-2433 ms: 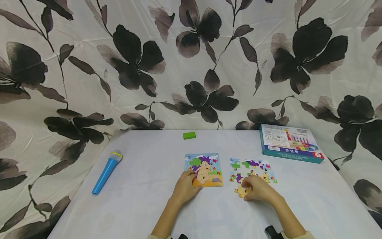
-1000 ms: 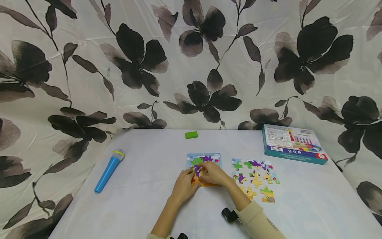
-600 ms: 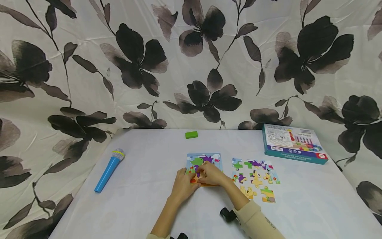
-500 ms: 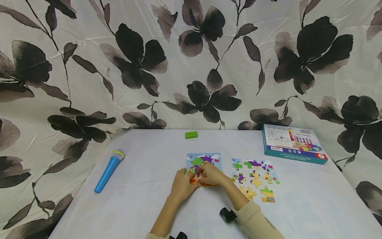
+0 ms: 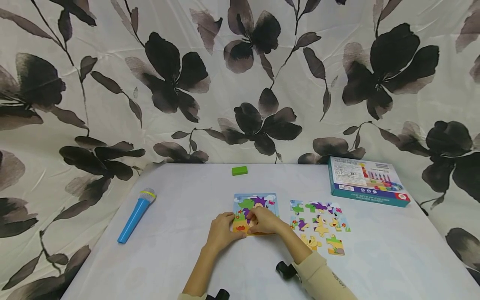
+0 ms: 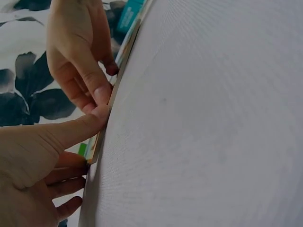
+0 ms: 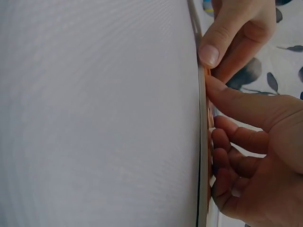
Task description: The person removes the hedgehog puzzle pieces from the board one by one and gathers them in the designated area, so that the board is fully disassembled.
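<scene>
A square hedgehog puzzle board [image 5: 240, 204] lies on the table in the head view. My left hand [image 5: 221, 234] holds its near left corner, thumb along the near edge and fingers at the left side. An orange puzzle piece [image 5: 240, 227] with a red figure shows on that corner. My right hand [image 5: 265, 221] reaches over the board with curled fingers, thumb and index at the piece's right side; its fingertips partly hide the middle. The left wrist view shows the left thumb [image 6: 90, 124] meeting the right thumb [image 6: 101, 92] at the board's edge.
Several loose puzzle pieces [image 5: 321, 226] lie right of the board. A blue toy microphone [image 5: 136, 216] rests on the left, a green block [image 5: 239, 170] at the back, and a flat box [image 5: 369, 181] at the back right. A floral cloth [image 5: 262, 83] hangs behind the table.
My right hand has come left from the loose pieces to the board, and the lower left loose piece is gone from there. Lately my left hand has shifted slightly left, uncovering the orange corner.
</scene>
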Demonstrator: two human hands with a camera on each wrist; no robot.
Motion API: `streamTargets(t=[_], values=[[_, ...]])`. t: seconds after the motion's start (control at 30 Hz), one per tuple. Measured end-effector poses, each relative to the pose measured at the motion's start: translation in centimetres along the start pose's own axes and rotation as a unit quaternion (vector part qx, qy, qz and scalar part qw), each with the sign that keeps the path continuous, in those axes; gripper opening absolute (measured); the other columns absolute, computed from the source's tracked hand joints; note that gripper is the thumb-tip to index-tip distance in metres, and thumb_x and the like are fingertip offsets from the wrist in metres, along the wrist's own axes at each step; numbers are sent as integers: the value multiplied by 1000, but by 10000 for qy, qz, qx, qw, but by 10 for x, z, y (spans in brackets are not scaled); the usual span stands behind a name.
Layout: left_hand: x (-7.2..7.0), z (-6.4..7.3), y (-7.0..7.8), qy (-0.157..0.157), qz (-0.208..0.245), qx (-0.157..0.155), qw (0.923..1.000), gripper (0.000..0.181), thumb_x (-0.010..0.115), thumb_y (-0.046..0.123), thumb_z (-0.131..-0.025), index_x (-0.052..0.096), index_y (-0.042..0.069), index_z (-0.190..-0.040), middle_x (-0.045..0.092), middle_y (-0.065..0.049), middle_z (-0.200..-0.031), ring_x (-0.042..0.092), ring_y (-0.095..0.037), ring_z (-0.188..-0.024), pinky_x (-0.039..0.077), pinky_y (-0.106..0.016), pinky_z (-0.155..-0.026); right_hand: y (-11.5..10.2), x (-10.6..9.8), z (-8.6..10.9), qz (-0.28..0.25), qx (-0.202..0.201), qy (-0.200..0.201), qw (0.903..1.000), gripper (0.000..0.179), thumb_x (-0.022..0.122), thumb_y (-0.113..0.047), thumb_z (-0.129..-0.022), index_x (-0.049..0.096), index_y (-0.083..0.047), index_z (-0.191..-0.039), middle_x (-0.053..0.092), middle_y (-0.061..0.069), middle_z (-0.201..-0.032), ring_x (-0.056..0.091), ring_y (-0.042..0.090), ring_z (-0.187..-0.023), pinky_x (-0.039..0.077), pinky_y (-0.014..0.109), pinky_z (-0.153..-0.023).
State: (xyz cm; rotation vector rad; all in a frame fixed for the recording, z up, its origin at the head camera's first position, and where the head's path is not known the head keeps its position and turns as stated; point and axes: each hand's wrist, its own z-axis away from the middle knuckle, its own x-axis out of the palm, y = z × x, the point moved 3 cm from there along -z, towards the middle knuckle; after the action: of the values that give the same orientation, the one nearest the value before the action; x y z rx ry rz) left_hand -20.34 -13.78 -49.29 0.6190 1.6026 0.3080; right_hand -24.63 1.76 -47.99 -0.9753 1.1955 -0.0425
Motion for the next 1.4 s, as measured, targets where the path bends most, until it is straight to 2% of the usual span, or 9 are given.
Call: streamTargets(t=[0.17,0.3,0.47,0.67,0.8,0.9,1.1,1.23,1.4], values=[[0,0,0,2,-48,-45,10000,70,84,38,-66,63,-9,-114,60,-20,-119,52,-36,-113,39,-53,-93,0,1,0,62,15,49,10000,33,80,-15,-74,62,2,-96,56,3,-80,48,12,-73,44,26,-66],[0,0,0,-7,-98,-76,9999,70,83,39,-66,63,-8,-114,60,-19,-119,52,-35,-113,39,-52,-93,1,1,0,-37,133,99,9999,32,80,-16,-75,62,1,-95,56,3,-82,47,13,-73,44,26,-65],[0,0,0,-6,-66,-116,9999,70,83,39,-67,62,-8,-115,61,-18,-119,52,-34,-113,39,-51,-94,3,-1,1,-585,126,310,9977,23,76,-13,-78,61,0,-90,57,2,-81,51,13,-74,46,24,-67],[-1,0,0,39,-54,-138,9999,70,83,39,-67,62,-8,-115,61,-18,-119,52,-34,-112,39,-51,-93,6,-2,2,-1298,15,533,9901,5,65,-4,-85,61,-1,-86,59,1,-78,54,11,-70,47,23,-63],[-1,0,-1,61,-74,-148,9998,70,83,39,-66,63,-8,-114,61,-18,-119,52,-34,-112,39,-51,-93,7,-2,2,-1481,-9,627,9870,3,63,-1,-86,61,-2,-89,58,2,-79,53,11,-68,47,23,-60],[-1,-1,-1,88,-97,-118,9998,69,84,38,-66,63,-7,-114,61,-18,-119,53,-34,-111,39,-51,-92,6,-4,4,-1655,-53,667,9839,10,60,2,-87,62,0,-97,58,3,-81,53,12,-67,48,21,-56],[0,-2,0,38,-58,-146,9999,70,83,39,-66,63,-7,-115,61,-18,-120,52,-34,-113,39,-51,-93,9,-10,14,-1634,-255,688,9838,19,59,-2,-90,65,3,-107,63,7,-85,58,14,-69,47,20,-54],[0,-2,0,12,-12,-233,9997,70,83,39,-67,63,-6,-116,60,-17,-121,51,-34,-114,38,-50,-96,14,-18,25,-1591,-228,722,9844,18,59,-6,-91,66,3,-105,66,8,-87,60,15,-70,49,22,-55],[1,-1,-1,30,-14,-246,9997,68,83,37,-67,63,-6,-116,60,-17,-121,51,-34,-115,37,-50,-97,21,-30,41,-1409,-219,763,9868,15,59,-6,-91,68,3,-99,68,8,-86,61,15,-74,50,21,-65]])
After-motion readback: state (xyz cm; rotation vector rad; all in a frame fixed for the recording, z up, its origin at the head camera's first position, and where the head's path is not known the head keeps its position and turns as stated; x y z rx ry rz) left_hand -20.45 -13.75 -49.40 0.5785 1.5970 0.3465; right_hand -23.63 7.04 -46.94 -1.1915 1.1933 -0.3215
